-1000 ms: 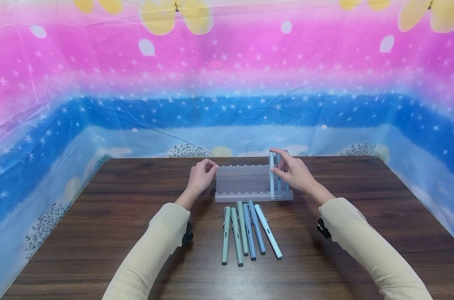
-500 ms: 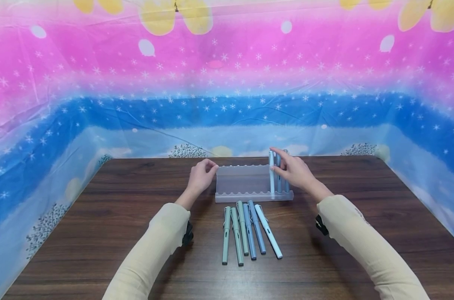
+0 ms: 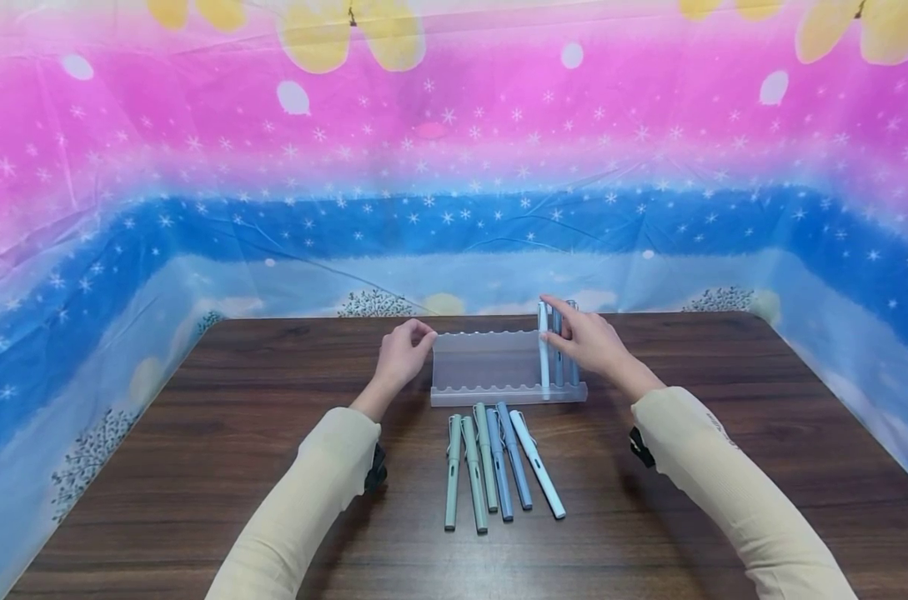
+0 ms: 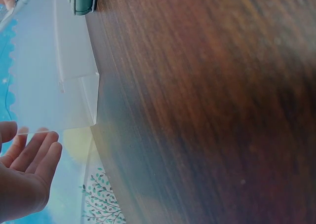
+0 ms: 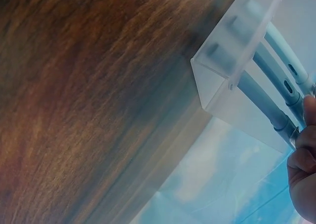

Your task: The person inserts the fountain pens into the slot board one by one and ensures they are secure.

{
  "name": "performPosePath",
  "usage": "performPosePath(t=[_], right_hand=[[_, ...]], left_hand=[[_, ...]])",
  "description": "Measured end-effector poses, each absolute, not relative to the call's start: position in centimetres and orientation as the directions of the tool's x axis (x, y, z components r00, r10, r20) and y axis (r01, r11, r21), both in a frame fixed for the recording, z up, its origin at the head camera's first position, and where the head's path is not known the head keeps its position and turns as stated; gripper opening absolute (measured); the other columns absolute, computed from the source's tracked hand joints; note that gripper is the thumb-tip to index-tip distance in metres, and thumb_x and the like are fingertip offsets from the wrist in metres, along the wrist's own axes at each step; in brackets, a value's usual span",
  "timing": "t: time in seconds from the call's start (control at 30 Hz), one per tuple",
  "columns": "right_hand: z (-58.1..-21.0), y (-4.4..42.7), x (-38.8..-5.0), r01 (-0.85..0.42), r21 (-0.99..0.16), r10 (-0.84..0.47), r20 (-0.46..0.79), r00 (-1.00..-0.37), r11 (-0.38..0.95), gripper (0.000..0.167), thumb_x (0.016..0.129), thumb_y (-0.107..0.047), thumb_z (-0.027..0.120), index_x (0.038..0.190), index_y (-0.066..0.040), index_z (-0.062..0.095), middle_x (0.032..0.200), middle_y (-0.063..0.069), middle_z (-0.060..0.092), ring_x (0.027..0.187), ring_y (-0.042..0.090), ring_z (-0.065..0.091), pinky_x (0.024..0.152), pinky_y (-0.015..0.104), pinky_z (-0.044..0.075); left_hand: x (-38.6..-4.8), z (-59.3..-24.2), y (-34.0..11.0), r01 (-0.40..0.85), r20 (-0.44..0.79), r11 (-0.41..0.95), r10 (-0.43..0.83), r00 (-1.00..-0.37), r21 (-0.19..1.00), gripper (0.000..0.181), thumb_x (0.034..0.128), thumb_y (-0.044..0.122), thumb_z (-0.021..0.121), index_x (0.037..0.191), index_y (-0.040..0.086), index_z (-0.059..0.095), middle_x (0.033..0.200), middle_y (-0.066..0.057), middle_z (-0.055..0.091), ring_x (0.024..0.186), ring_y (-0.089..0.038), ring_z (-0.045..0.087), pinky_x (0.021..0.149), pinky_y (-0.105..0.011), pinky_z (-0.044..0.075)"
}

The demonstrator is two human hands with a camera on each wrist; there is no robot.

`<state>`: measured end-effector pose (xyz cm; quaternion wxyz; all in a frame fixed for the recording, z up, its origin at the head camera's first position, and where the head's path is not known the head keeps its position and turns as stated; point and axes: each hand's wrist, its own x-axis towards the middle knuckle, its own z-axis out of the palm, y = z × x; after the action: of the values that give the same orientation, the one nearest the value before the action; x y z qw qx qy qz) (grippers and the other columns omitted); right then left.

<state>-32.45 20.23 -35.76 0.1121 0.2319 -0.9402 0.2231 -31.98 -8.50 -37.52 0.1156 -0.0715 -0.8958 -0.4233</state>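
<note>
A translucent pen rack [image 3: 484,360] with scalloped edges stands toward the back of the table. My left hand [image 3: 403,354] pinches its left side edge between thumb and fingers, also seen in the left wrist view. At the right end, my right hand [image 3: 592,342] holds a pale blue pen [image 3: 544,354] upright in a slot, with the index finger at its top and the thumb lower down. Two darker blue pens stand beside it, partly behind the fingers; the right wrist view shows their lower barrels [image 5: 274,71] in the rack.
In front of the rack several capped pens lie on the dark wooden table [image 3: 273,392]: green pens [image 3: 472,475], blue pens [image 3: 514,458] and one pale blue pen [image 3: 538,463]. A patterned cloth [image 3: 454,217] hangs behind and at both sides.
My right forearm has shifted slightly inward. Both hands keep their places on the rack and the pale blue pen, and the lying pens have not moved.
</note>
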Motion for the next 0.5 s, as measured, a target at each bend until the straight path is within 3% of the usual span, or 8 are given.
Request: performPosePath(t=[0.5], right_hand=[[-35.35,20.08,-32.27,-0.469,-0.355,-0.376,0.300,-0.877,0.809,0.059,0.086,-0.027,0.058,0.137,-0.016,0.031,0.060,-0.002,0.047,0.045,0.014,0.040,0.042,0.029,0.032]], left_hand=[[-31.89,-37.50,-8.47,0.238,0.280,0.628,0.033,-0.959,0.741,0.016,0.0881,0.017,0.054,0.092,0.004,0.060,0.095,-0.011,0.063,0.089,-0.025,0.055,0.077,-0.037,0.041]])
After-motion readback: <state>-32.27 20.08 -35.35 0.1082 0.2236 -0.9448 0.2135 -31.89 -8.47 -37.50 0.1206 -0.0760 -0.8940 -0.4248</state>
